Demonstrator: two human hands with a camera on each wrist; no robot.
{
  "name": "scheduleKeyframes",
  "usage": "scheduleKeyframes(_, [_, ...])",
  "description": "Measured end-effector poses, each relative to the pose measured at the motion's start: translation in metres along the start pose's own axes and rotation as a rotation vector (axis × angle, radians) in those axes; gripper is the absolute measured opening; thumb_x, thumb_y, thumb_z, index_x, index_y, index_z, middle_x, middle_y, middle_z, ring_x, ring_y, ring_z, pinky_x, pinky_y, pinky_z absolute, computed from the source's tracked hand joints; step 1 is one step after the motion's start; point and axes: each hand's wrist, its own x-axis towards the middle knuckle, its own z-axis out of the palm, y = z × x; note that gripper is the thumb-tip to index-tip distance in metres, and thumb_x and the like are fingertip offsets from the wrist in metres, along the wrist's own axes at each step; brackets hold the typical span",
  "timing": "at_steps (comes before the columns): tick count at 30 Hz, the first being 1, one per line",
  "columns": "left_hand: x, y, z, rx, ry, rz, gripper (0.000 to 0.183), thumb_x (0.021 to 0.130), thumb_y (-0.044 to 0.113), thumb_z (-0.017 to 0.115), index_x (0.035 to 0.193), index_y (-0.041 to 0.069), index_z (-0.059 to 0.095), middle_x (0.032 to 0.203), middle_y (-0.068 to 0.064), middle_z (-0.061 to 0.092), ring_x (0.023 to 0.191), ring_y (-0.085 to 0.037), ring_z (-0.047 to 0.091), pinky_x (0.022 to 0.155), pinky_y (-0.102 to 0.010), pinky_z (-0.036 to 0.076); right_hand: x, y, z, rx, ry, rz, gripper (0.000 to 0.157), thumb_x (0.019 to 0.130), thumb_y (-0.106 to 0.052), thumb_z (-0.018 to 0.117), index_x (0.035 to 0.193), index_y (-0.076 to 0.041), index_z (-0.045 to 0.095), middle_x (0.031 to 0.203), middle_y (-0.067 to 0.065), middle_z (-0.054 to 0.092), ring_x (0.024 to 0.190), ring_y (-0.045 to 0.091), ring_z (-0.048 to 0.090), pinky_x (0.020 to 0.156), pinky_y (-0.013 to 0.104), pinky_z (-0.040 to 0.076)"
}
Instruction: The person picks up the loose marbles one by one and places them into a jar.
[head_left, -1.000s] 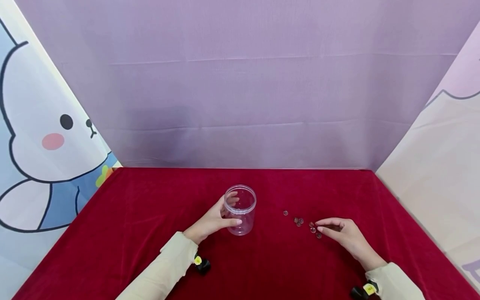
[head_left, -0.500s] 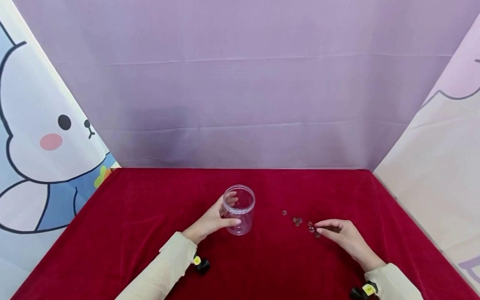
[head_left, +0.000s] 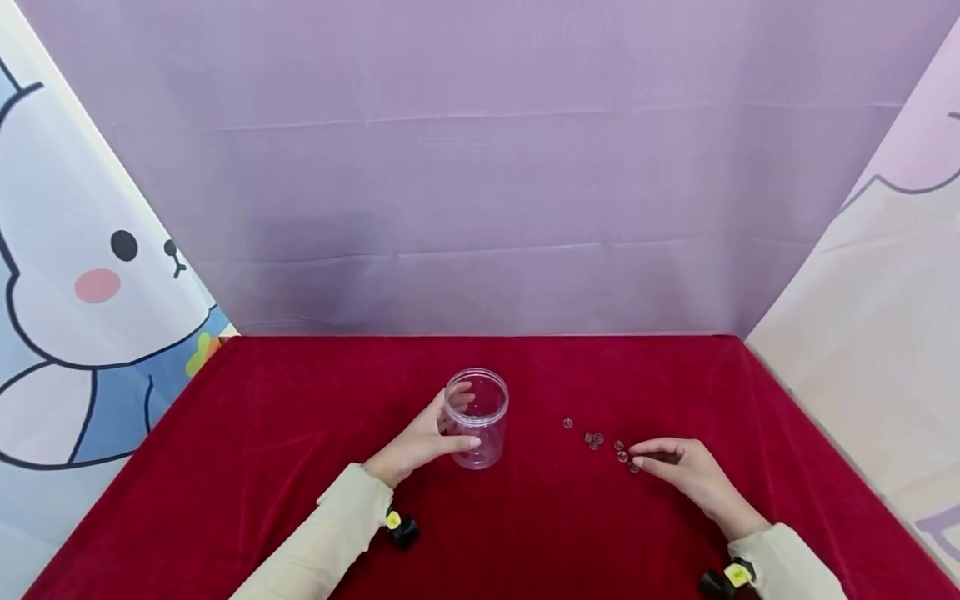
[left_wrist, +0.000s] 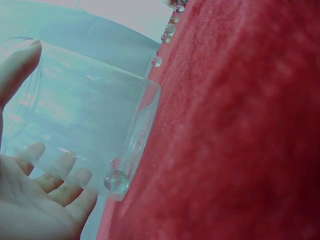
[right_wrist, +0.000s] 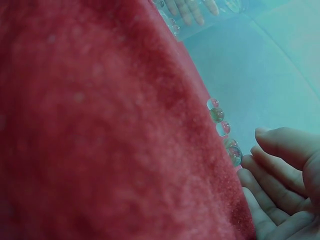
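My left hand (head_left: 422, 439) grips a clear, lidless plastic jar (head_left: 491, 446), thumb on the near side and fingers round the far side. The jar stands upright on the red cloth. In the left wrist view, a glass marble (left_wrist: 116, 181) shows low in the jar, seemingly inside it. To the jar's right lie several glass marbles (head_left: 622, 457) in a loose row. My right hand (head_left: 693, 475) is at the row's right end, thumb and fingers apart with nothing seen between them. Its fingertips are close to the nearest marble (right_wrist: 234, 155); whether they touch it I cannot tell.
Red velvet cloth (head_left: 525, 533) covers the table. A lilac curtain (head_left: 480, 183) rises behind its back edge. Cartoon-printed panels stand at the left (head_left: 67, 333) and right (head_left: 885, 317). A lone marble (head_left: 567, 423) lies at the row's left end, nearest the jar.
The head view has shifted slightly, so everything sits a little further left. Both hands, the jar and the marbles otherwise stay as they were.
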Motion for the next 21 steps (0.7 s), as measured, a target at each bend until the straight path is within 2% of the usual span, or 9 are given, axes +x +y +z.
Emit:
scheduleKeyframes(8, [-0.0007, 0.0019, 0.0007, -0.008, -0.001, -0.004, 0.081, 0.083, 0.011, 0.071, 0.148, 0.013, 0.022, 0.148, -0.017, 0.031, 0.137, -0.034, 0.029, 0.111, -0.051, 0.025, 0.0013, 0.0037, -0.0004, 0.002, -0.035, -0.011, 0.03, 0.084, -0.017, 0.071, 0.107, 0.001, 0.069, 0.101, 0.013, 0.069, 0.08, 0.005, 0.061, 0.067, 0.021, 0.05])
scheduleKeyframes(21, [0.0003, 0.0005, -0.0001, -0.008, -0.004, 0.007, 0.08, 0.083, 0.013, 0.072, 0.147, 0.018, 0.025, 0.148, -0.017, 0.031, 0.137, -0.033, 0.029, 0.11, -0.051, 0.025, 0.0025, 0.0053, -0.0006, -0.044, -0.054, -0.081, 0.029, 0.082, -0.016, 0.073, 0.105, 0.0, 0.069, 0.106, 0.017, 0.068, 0.086, 0.002, 0.063, 0.071, 0.019, 0.051])
